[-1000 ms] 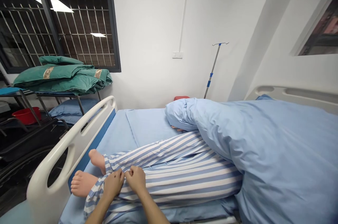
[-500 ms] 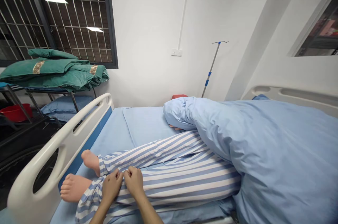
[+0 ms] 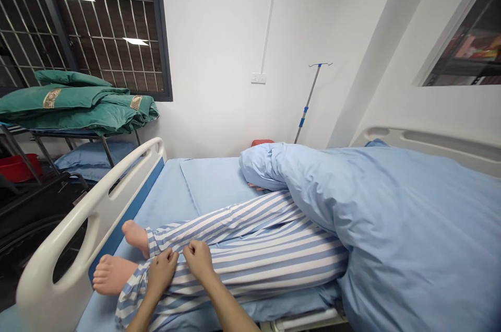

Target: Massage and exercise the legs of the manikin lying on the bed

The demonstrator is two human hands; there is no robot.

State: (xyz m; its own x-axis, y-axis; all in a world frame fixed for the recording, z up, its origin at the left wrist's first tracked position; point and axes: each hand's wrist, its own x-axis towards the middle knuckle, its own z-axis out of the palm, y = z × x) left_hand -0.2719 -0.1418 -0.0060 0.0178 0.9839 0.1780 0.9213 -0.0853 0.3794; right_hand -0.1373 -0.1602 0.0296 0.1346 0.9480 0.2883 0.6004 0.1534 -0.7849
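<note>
A manikin lies on the bed in blue-and-white striped trousers (image 3: 274, 264), both bare feet showing. My left hand (image 3: 162, 269) is a closed fist over the near shin, a short way above the near foot (image 3: 113, 274). Close by on its right, my right hand (image 3: 199, 260) is also clenched, over the same leg with a small gap between the two fists. No trouser cloth looks bunched in either one. The far foot (image 3: 135, 237) lies beyond my left hand. A light blue quilt (image 3: 376, 206) covers the manikin's upper body; a bit of its hand shows under the fold.
The white footboard (image 3: 78, 222) rises left of the feet. Green folded bedding (image 3: 78, 105) is piled on a rack below the barred window. An IV pole (image 3: 307, 102) stands behind the bed, and a red basin (image 3: 19, 167) sits at far left.
The camera view has shifted slightly. My fists stay on the near lower leg, and the gap between them has widened a little, the right one slightly higher.
</note>
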